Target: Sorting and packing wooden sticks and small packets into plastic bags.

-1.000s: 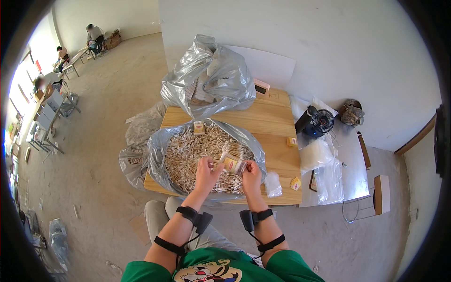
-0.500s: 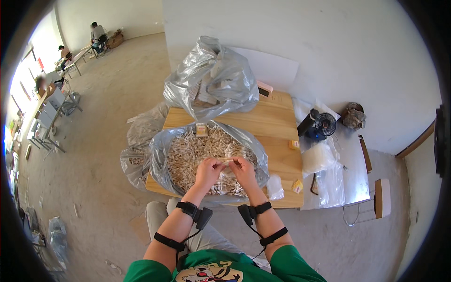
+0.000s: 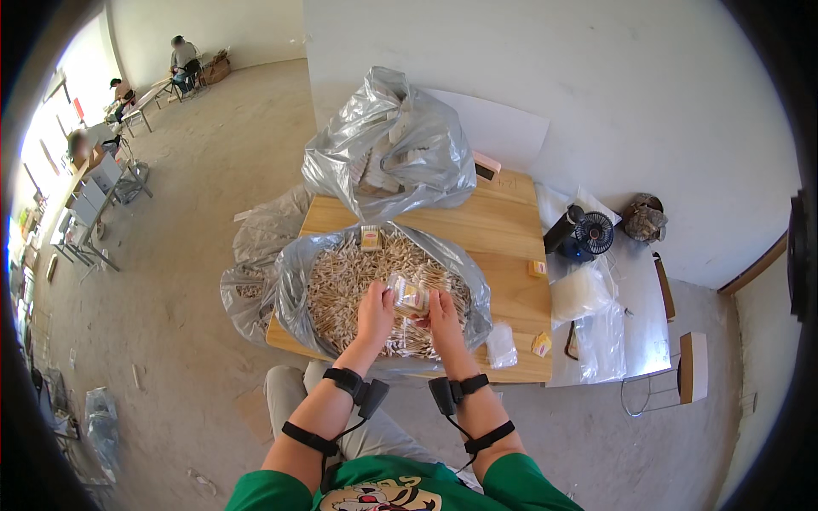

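Observation:
Between my hands is a small clear plastic packet (image 3: 410, 297) with a yellow-and-white label. My left hand (image 3: 376, 313) grips its left edge and my right hand (image 3: 442, 318) its right side. What is inside the packet is too small to make out surely. Below it lies a heap of loose cotton swabs (image 3: 341, 271), filling an open grey plastic bag (image 3: 294, 281) on the wooden table. A labelled pack of cotton swabs (image 3: 371, 238) rests on the heap's far edge. Clear plastic sleeves (image 3: 502, 346) lie just right of the bag.
A large grey bag (image 3: 392, 153) stands at the table's back. Small yellow packs (image 3: 541, 344) lie along the right edge of the wooden table (image 3: 503, 247). A side table holds a black fan (image 3: 593, 228) and clear bags (image 3: 582, 292). People sit far left.
The labelled clear packet now shows between my hands, where half a second ago my fingers met low over the swabs. My hands have moved slightly apart. The view has shifted a little.

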